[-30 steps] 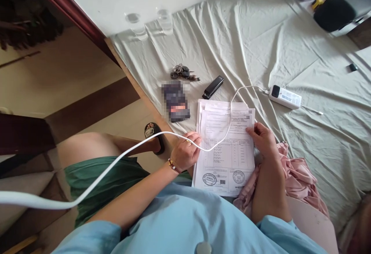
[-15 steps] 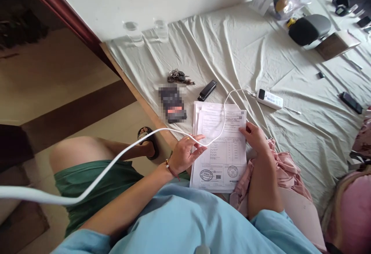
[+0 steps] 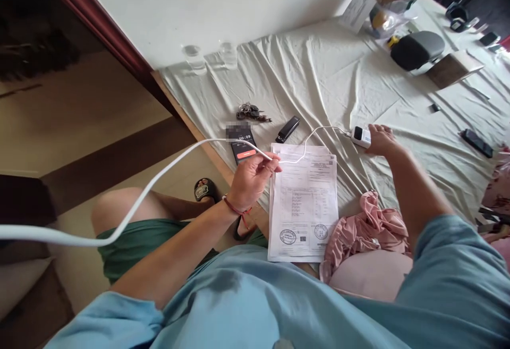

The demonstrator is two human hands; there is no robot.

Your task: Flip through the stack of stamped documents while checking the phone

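Observation:
With my left hand (image 3: pixel 253 176) I pinch a white cable (image 3: pixel 215 142) just above the top left part of the papers. The cable runs from the left edge of the view, past my fingers, to a white power bank (image 3: pixel 359 136) with a small dark display. My right hand (image 3: pixel 380 139) is closed over the right end of that power bank, hiding part of it. A stack of printed papers (image 3: pixel 305 200) with round stamps lies at the table's near edge, between my arms.
Beyond the papers lie a black stapler (image 3: pixel 288 128), a bunch of keys (image 3: pixel 251 112) and a phone (image 3: pixel 243 144). Two clear cups (image 3: pixel 194 59) stand by the wall. Pink cloth (image 3: pixel 368 224) sits right of the papers. A box (image 3: pixel 454 68) and another phone (image 3: pixel 476 143) are farther right.
My right hand has left the papers' right edge and reached right to the power bank. My left hand has moved up slightly and closed on the cable, raising it.

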